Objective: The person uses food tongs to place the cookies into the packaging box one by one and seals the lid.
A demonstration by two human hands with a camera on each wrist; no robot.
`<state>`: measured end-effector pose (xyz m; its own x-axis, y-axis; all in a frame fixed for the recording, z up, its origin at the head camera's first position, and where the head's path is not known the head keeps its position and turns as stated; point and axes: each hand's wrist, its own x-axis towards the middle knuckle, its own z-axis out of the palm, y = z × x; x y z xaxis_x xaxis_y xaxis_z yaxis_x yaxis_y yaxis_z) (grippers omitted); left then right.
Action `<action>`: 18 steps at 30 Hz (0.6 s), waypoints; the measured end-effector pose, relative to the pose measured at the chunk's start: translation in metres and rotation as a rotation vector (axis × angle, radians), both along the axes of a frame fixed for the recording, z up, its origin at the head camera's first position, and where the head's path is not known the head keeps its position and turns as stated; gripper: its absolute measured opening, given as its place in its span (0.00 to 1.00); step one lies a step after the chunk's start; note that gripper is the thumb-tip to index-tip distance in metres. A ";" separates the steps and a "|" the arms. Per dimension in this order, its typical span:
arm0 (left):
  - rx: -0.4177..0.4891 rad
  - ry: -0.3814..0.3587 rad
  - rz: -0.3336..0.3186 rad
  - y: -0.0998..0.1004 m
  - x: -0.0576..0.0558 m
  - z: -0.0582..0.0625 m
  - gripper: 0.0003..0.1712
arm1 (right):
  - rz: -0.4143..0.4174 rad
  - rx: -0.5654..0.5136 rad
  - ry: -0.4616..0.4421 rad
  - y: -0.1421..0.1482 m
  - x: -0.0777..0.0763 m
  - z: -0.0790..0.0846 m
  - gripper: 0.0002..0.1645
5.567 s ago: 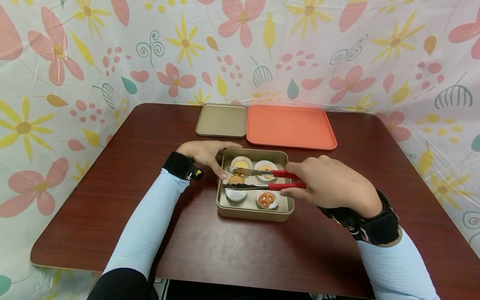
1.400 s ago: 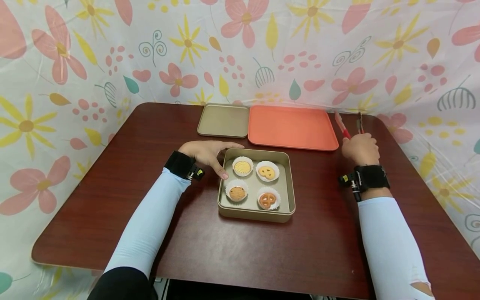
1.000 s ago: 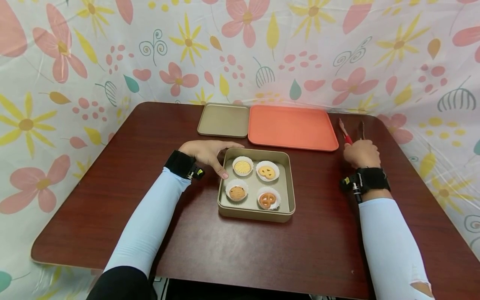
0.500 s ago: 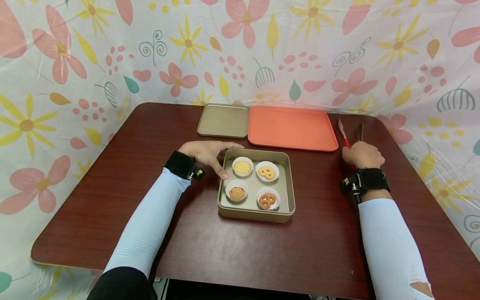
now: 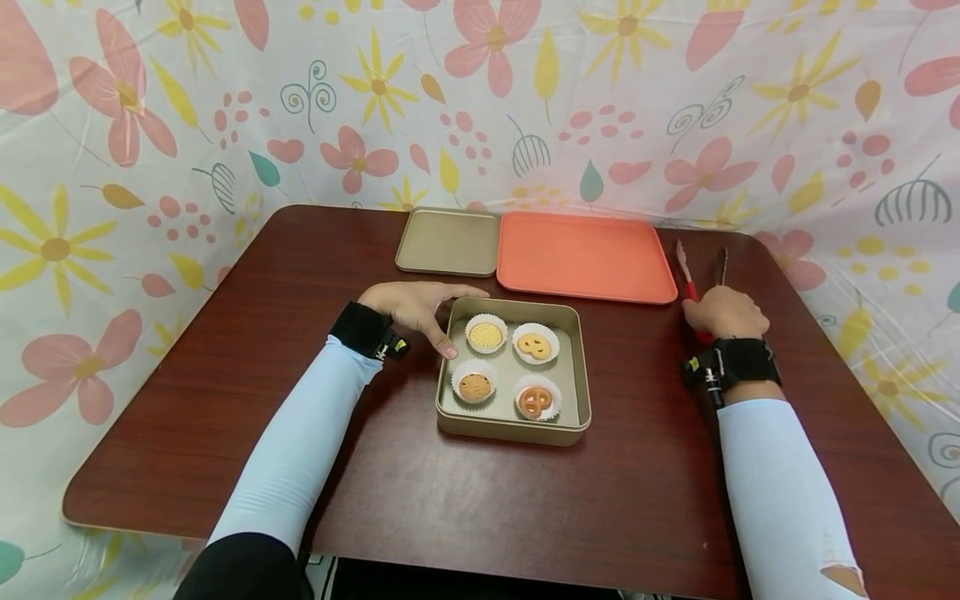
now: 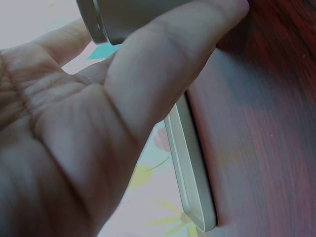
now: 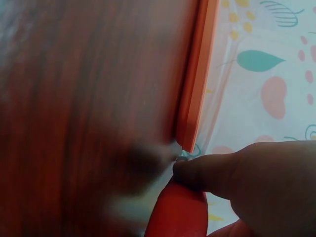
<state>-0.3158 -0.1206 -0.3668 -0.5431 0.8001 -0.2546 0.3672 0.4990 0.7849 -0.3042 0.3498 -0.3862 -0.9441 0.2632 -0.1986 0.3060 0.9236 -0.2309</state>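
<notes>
My left hand (image 5: pixel 411 310) is at the back left corner of a gold tin (image 5: pixel 512 431), its thumb straight against the left side and its fingers reaching behind. The left wrist view shows the extended thumb (image 6: pixel 163 59) overlapping the tin wall (image 6: pixel 133 17). Inside the tin are paper cups with a yellow round cookie (image 5: pixel 485 335), a pale pretzel-shaped cookie (image 5: pixel 534 346), a brown round cookie (image 5: pixel 475 387) and a brown pretzel-shaped cookie (image 5: pixel 535 402). At the far right my right hand (image 5: pixel 726 313) holds red-handled tongs (image 5: pixel 691 290), metal tips spread apart and pointing away.
Behind the tin lie a gold lid or shallow tray (image 5: pixel 448 242) and a larger orange tray (image 5: pixel 587 255), side by side. The tongs are right of the orange tray. A brown wooden table (image 5: pixel 637 508) carries everything, with a floral curtain (image 5: pixel 480 100) beyond its far edge.
Earlier the tongs held the brown round cookie over the tin; it now sits in the front left cup. My right hand has carried the tongs right and lowered them. My left hand stayed put.
</notes>
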 end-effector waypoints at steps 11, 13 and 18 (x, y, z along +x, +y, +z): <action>0.018 -0.038 0.010 0.000 0.000 0.001 0.59 | -0.023 0.006 -0.016 0.002 -0.002 0.000 0.38; 0.018 -0.044 0.015 0.000 0.001 0.001 0.59 | -0.025 0.007 -0.020 0.001 -0.002 0.000 0.38; 0.022 -0.070 0.020 0.001 0.003 0.001 0.60 | -0.024 0.012 -0.027 0.002 0.000 0.000 0.40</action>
<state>-0.3125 -0.1193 -0.3656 -0.5409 0.7948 -0.2752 0.3011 0.4885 0.8190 -0.3043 0.3518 -0.3861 -0.9319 0.2879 -0.2206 0.3338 0.9187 -0.2110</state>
